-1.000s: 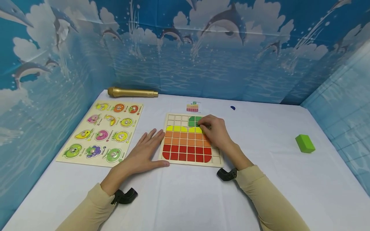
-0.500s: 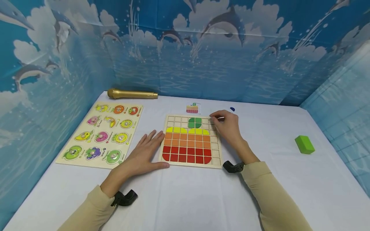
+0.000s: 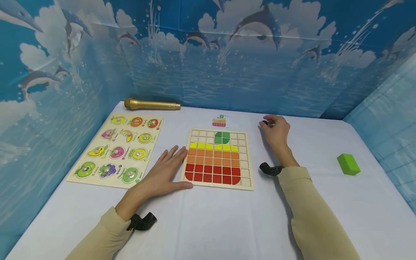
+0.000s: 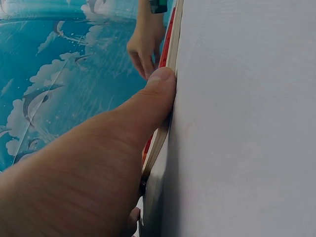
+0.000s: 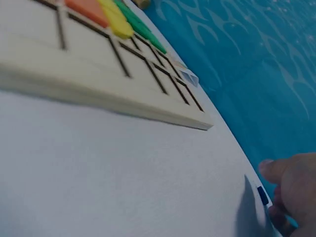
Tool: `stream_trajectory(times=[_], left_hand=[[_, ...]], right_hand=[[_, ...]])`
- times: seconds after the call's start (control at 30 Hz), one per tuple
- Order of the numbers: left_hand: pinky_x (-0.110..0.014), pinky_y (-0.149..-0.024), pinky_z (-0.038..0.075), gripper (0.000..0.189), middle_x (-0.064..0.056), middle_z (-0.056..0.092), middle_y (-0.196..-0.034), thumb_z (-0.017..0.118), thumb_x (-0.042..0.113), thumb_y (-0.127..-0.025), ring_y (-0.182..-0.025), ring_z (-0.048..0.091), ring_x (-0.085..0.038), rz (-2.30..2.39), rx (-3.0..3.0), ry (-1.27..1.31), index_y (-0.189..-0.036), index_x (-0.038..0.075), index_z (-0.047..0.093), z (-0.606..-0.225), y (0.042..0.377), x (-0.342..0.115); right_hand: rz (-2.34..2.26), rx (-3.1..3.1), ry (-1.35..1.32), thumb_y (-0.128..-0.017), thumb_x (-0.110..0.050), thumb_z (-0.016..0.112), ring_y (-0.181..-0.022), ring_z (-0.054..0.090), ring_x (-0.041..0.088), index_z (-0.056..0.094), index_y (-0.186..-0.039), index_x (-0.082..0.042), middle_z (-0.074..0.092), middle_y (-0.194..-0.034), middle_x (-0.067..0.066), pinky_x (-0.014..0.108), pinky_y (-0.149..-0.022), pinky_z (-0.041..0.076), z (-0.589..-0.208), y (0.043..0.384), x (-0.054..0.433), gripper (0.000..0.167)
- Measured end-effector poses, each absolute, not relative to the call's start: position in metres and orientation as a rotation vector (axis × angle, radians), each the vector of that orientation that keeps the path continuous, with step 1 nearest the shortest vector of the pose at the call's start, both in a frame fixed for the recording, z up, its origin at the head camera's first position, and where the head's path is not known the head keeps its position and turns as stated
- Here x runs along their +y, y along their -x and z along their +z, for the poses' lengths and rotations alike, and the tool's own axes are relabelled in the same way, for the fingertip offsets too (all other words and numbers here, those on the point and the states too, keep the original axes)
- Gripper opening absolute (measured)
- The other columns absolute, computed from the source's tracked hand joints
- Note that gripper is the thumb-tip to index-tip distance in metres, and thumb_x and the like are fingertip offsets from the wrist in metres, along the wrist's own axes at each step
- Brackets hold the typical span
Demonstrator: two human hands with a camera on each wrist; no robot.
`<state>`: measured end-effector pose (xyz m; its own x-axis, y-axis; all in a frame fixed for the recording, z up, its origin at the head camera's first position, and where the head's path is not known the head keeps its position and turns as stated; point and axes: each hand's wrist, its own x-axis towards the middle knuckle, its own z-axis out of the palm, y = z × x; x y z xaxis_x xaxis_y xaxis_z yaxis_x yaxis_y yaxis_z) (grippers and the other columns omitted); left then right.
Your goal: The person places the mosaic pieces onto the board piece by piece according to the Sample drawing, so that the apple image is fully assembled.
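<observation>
A wooden grid board (image 3: 250, 184) lies mid-table, its cells filled with red, orange and yellow pieces and a green leaf shape near the top. My left hand (image 3: 162, 169) rests at the board's left side, fingers spread flat; in the left wrist view its thumb (image 4: 160, 81) touches the board's edge. To the board's upper right, my right hand (image 3: 276, 131) has its thumb and fingers curled round a small dark blue piece (image 3: 265, 122) at the table surface. The right wrist view shows this blue piece (image 5: 262, 195) beside the fingers, partly hidden.
A small printed picture card (image 3: 220, 121) lies behind the board. Further left are a fruit puzzle board (image 3: 125, 148) and a gold microphone (image 3: 152, 104). A green block (image 3: 348, 164) stands at the right. A blue dolphin-print cloth (image 3: 208, 72) encloses the back and sides.
My right hand has left the green leaf area and moved right and away to the dark blue piece. Its fingers now close around that piece. The left hand stays by the board.
</observation>
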<state>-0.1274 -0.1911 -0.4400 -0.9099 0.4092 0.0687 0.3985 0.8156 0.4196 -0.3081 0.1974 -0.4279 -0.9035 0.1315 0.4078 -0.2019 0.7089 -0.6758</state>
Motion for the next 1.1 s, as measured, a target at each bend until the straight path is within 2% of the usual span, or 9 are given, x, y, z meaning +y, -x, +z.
stream_trajectory(times=[0.1,0.23,0.37,0.6,0.9,1.1], left_hand=[[-0.052,-0.135,0.005,0.113,-0.003,0.021,-0.177,0.073,0.069,-0.086,-0.166,0.008,-0.029,0.670,2.975,-0.662,-0.169,0.012,0.023,-0.436,0.128,-0.191],[-0.052,-0.134,0.006,0.113,-0.004,0.022,-0.177,0.073,0.070,-0.086,-0.166,0.008,-0.030,0.667,2.978,-0.670,-0.169,0.011,0.023,-0.437,0.127,-0.188],[-0.052,-0.135,0.006,0.113,-0.004,0.022,-0.177,0.072,0.070,-0.086,-0.166,0.008,-0.029,0.664,2.986,-0.670,-0.169,0.012,0.022,-0.437,0.128,-0.187],[-0.052,-0.134,0.007,0.114,-0.004,0.022,-0.177,0.073,0.070,-0.085,-0.166,0.009,-0.030,0.658,2.989,-0.658,-0.169,0.011,0.023,-0.437,0.127,-0.191],[-0.051,-0.135,0.005,0.115,-0.002,0.019,-0.177,0.072,0.072,-0.085,-0.166,0.007,-0.028,0.655,2.986,-0.633,-0.169,0.013,0.022,-0.438,0.127,-0.191],[-0.051,-0.135,0.005,0.115,-0.002,0.020,-0.177,0.073,0.071,-0.085,-0.166,0.007,-0.028,0.663,2.983,-0.643,-0.169,0.012,0.022,-0.438,0.127,-0.191]], right_hand=[[0.995,-2.548,-0.033,-0.100,-0.009,0.070,-0.113,0.060,0.042,0.071,-0.129,0.005,0.065,-0.121,0.028,0.056,-0.106,0.045,-0.427,0.313,0.196,0.032],[0.905,-2.546,-0.043,-0.101,-0.007,0.069,-0.109,0.058,0.042,0.072,-0.125,0.006,0.066,-0.112,0.028,0.057,-0.105,0.041,-0.434,0.313,0.198,0.027],[0.886,-2.503,-0.064,-0.102,-0.006,0.068,-0.104,0.061,0.041,0.076,-0.116,0.006,0.067,-0.106,0.025,0.056,-0.101,0.044,-0.438,0.315,0.199,0.020],[0.709,-2.601,-0.138,-0.103,-0.004,0.066,-0.099,0.062,0.041,0.073,-0.111,0.008,0.068,-0.103,0.027,0.057,-0.092,0.049,-0.435,0.313,0.192,0.017],[0.491,-2.602,-0.299,-0.096,0.001,0.066,-0.088,0.068,0.046,0.076,-0.094,0.012,0.073,-0.089,0.028,0.062,-0.084,0.054,-0.424,0.302,0.186,0.015],[0.539,-2.604,-0.304,-0.095,0.002,0.063,-0.084,0.070,0.044,0.077,-0.096,0.011,0.074,-0.089,0.028,0.058,-0.080,0.056,-0.425,0.298,0.190,0.016]])
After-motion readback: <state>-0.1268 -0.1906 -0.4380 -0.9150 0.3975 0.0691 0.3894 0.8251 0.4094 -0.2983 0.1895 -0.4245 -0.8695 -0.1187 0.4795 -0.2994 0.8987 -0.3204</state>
